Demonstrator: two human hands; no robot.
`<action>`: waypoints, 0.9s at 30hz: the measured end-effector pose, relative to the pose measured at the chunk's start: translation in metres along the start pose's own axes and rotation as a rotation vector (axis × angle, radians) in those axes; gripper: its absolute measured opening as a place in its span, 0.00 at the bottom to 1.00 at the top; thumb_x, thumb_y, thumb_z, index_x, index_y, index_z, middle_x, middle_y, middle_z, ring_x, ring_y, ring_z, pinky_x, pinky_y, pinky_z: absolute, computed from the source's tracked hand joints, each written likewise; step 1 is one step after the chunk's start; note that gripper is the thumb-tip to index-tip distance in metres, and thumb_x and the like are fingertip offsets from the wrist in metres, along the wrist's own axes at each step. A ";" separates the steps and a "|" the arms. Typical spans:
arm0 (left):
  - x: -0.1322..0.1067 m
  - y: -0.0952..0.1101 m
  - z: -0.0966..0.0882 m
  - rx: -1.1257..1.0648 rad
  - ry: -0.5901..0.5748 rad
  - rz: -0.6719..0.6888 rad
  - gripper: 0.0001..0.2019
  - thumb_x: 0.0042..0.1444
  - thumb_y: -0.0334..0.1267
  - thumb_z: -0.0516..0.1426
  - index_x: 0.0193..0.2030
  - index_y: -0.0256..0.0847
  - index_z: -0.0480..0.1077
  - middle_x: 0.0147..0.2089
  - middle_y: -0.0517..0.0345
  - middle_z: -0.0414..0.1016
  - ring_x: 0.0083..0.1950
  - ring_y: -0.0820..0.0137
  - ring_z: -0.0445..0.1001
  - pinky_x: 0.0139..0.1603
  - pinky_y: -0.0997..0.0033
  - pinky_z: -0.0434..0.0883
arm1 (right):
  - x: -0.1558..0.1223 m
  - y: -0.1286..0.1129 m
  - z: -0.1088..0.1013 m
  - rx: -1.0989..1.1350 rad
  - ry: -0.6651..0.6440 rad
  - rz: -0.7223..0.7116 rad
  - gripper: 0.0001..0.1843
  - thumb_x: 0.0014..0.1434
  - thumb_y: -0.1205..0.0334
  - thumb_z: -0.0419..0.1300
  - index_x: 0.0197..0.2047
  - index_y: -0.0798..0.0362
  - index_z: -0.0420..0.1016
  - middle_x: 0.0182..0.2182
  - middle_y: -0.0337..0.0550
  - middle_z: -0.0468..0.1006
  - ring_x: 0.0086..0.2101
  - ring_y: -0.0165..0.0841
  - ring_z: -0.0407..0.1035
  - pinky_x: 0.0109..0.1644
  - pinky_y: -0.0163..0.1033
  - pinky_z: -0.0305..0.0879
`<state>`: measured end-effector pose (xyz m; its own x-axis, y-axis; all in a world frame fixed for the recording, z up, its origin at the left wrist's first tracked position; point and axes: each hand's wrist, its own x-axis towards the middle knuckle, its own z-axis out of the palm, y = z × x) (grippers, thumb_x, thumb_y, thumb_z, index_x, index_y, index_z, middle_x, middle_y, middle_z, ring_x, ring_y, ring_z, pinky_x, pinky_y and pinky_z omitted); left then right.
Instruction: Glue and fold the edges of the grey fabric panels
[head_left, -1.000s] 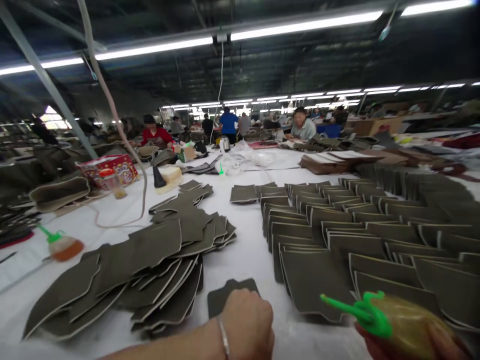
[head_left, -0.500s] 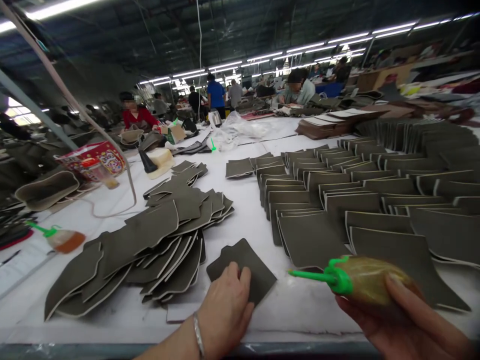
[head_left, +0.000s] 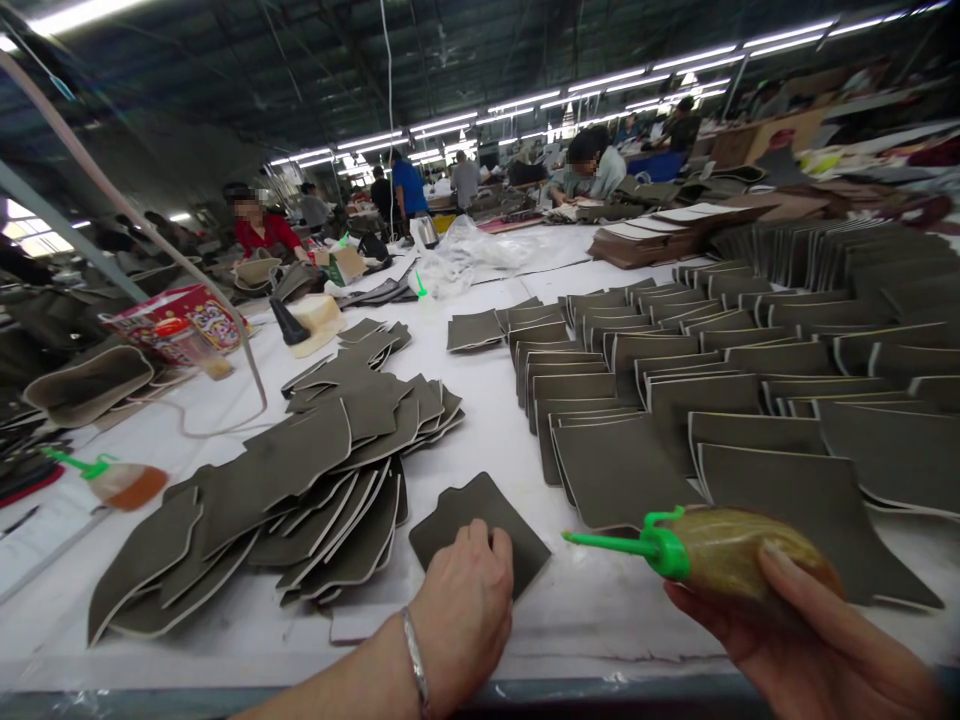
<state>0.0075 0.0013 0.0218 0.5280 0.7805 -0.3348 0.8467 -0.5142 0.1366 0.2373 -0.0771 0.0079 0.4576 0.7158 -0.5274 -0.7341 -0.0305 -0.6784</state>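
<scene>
My left hand (head_left: 463, 602) rests with curled fingers on the near edge of a single dark olive cut fabric piece (head_left: 480, 520) lying flat on the white table (head_left: 495, 420). My right hand (head_left: 810, 640) grips a yellowish glue squeeze bottle (head_left: 739, 552); its green nozzle (head_left: 611, 542) points left, hovering just right of that piece. A fanned heap of the same olive pieces (head_left: 300, 490) lies to the left. Rows of overlapping olive panels (head_left: 720, 400) spread to the right.
A second glue bottle with green nozzle (head_left: 116, 480) lies at the far left. A red printed box (head_left: 180, 312), a hanging hose (head_left: 150, 240) and a cream block (head_left: 315, 320) sit further back. Other people work at distant tables (head_left: 262, 228).
The view has tipped down and the table's front edge now shows. My left hand has drawn the single olive piece nearer; the glue bottle has come left and lower, towards it.
</scene>
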 end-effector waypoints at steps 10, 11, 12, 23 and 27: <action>0.002 0.002 -0.003 0.020 -0.043 0.008 0.17 0.49 0.29 0.53 0.48 0.35 0.67 0.47 0.44 0.70 0.47 0.55 0.71 0.46 0.55 0.73 | 0.008 -0.001 -0.003 0.007 0.006 -0.004 0.27 0.37 0.55 0.77 0.43 0.46 0.81 0.50 0.45 0.78 0.43 0.54 0.74 0.36 0.49 0.80; 0.003 0.003 -0.002 0.019 -0.046 0.002 0.18 0.48 0.29 0.53 0.48 0.35 0.67 0.47 0.44 0.70 0.47 0.55 0.71 0.46 0.55 0.73 | 0.009 -0.001 -0.004 0.006 0.010 -0.003 0.26 0.38 0.55 0.76 0.43 0.46 0.81 0.49 0.45 0.78 0.43 0.54 0.74 0.36 0.49 0.80; 0.004 0.005 -0.002 0.013 -0.047 -0.005 0.18 0.47 0.29 0.53 0.47 0.35 0.67 0.47 0.44 0.70 0.47 0.55 0.71 0.46 0.56 0.73 | 0.010 -0.001 -0.005 0.008 0.014 -0.005 0.26 0.38 0.55 0.76 0.44 0.46 0.81 0.50 0.44 0.78 0.43 0.54 0.74 0.36 0.49 0.80; 0.023 0.009 -0.004 0.015 -0.010 -0.091 0.17 0.50 0.29 0.51 0.48 0.31 0.69 0.45 0.40 0.72 0.44 0.54 0.74 0.45 0.56 0.73 | 0.012 -0.004 0.001 -0.063 -0.050 -0.090 0.33 0.32 0.52 0.78 0.44 0.50 0.80 0.44 0.53 0.80 0.41 0.56 0.74 0.34 0.49 0.79; 0.026 -0.013 -0.006 -0.041 0.034 0.024 0.25 0.54 0.29 0.48 0.59 0.36 0.65 0.45 0.47 0.75 0.42 0.57 0.76 0.45 0.57 0.73 | 0.017 -0.003 -0.001 -0.230 -0.143 -0.162 0.41 0.35 0.50 0.77 0.53 0.51 0.72 0.42 0.57 0.80 0.39 0.54 0.75 0.36 0.47 0.78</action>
<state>0.0107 0.0305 0.0173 0.5494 0.7802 -0.2992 0.8355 -0.5182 0.1829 0.2478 -0.0651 0.0003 0.4723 0.8144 -0.3371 -0.5170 -0.0538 -0.8543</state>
